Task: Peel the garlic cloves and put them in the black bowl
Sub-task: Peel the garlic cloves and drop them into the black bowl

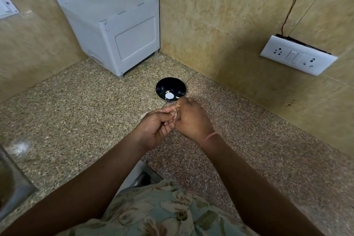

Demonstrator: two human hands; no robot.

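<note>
The black bowl stands on the speckled granite counter near the corner, with a few pale garlic pieces in its bottom. Just in front of the bowl, my left hand and my right hand meet fingertip to fingertip. Both pinch a small pale garlic clove, mostly hidden by the fingers. A pale scrap, maybe peel, lies on the counter just behind my left hand.
A grey plastic box-shaped appliance sits in the back corner. A white switch-and-socket plate hangs on the right wall with a wire above it. A steel sink edge shows at the far left. Tiled walls close both sides.
</note>
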